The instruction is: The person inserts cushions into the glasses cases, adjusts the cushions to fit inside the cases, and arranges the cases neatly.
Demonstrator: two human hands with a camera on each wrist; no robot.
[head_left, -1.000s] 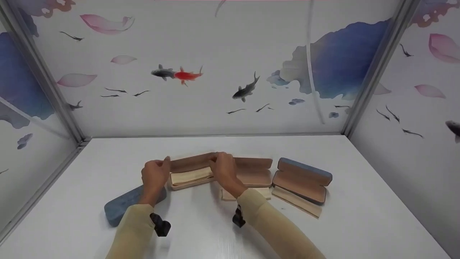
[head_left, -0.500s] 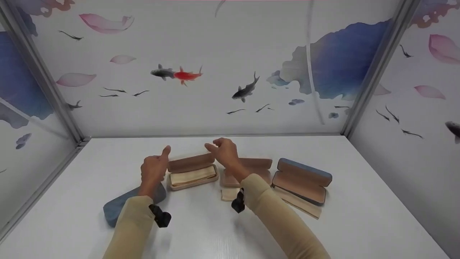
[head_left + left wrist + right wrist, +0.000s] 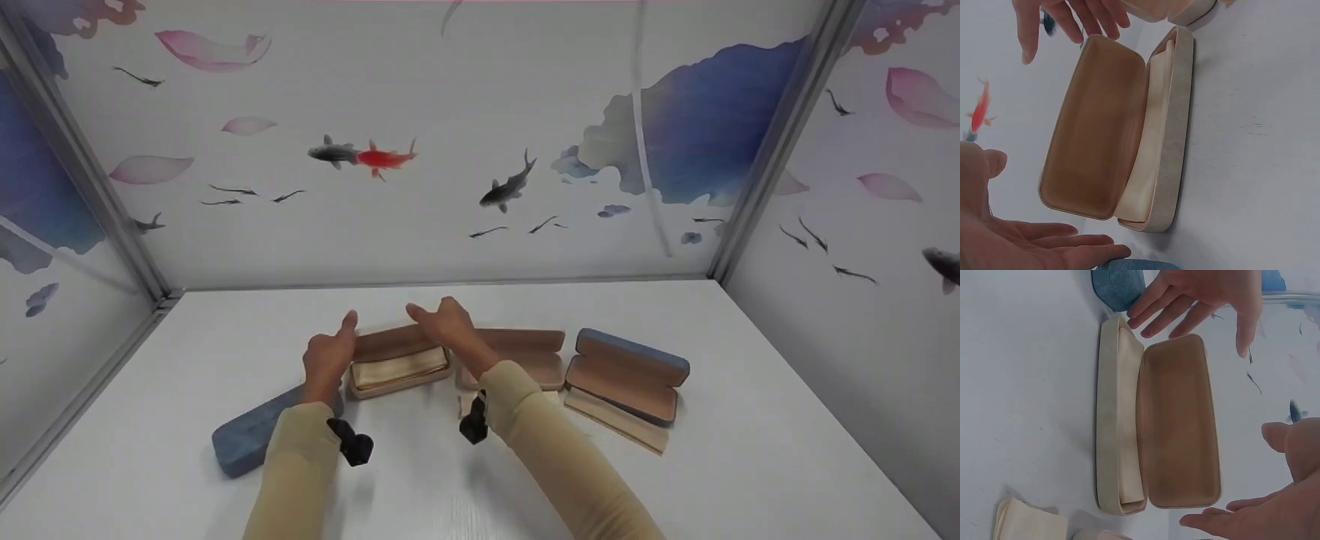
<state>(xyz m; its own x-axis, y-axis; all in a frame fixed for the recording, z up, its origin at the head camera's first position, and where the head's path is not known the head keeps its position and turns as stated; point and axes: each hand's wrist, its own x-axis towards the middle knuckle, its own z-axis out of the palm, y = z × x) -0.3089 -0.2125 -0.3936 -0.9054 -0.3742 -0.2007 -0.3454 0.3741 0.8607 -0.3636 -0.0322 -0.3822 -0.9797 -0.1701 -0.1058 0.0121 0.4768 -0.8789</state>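
Observation:
A cream glasses case with a brown lining stands with its lid raised on the table, and a folded cream cloth lies inside its base. At the case's left end is my left hand, fingers straight and thumb up, holding nothing. My right hand is by the right end of the lid, fingers extended and thumb apart, also holding nothing. In the right wrist view both hands flank the lid; whether fingertips touch it is unclear. My left forearm partly hides a closed blue glasses case.
Right of the cream case stand an open pinkish-brown case and an open blue case. One folded cloth lies before the blue case; another is mostly behind my right forearm. Printed panels wall the table.
My fingers have let go of the lid's corners and straightened. The right hand rose, then shifted left over the lid's end. The case remains open with the cloth inside.

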